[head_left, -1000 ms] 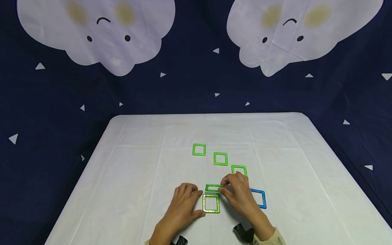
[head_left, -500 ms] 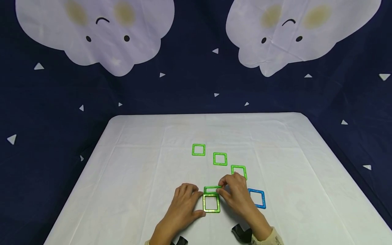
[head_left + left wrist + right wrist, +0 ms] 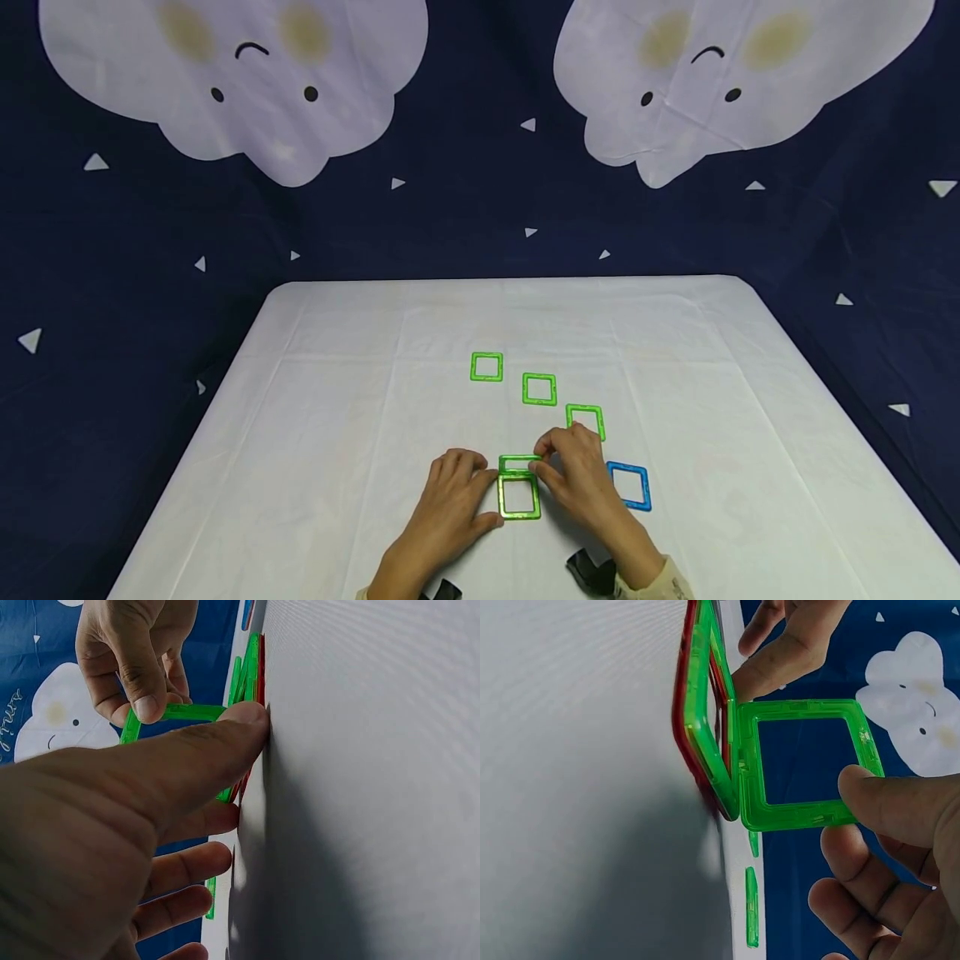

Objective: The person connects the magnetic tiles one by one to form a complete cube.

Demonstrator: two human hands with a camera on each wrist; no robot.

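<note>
Standing upright, green square tile (image 3: 751,780) meets far edge of flat green-and-red tile stack (image 3: 519,516) on white counter (image 3: 360,375). Second ago, gap showed between them; now edges touch, so join looks made. Right hand (image 3: 581,468) has grip closed on upright tile's top right corner, thumb against fingers; tile extends leftward from grip. Left hand (image 3: 447,500), fingers relaxed, thumb and index touching stack's left side. Beyond: three green tiles (image 3: 539,402), nearest partly hidden. Blue tile (image 3: 647,487) right of right hand.

The person wears cream sleeves (image 3: 654,582), the right faintly marked, and black wrist pieces (image 3: 592,573).
</note>
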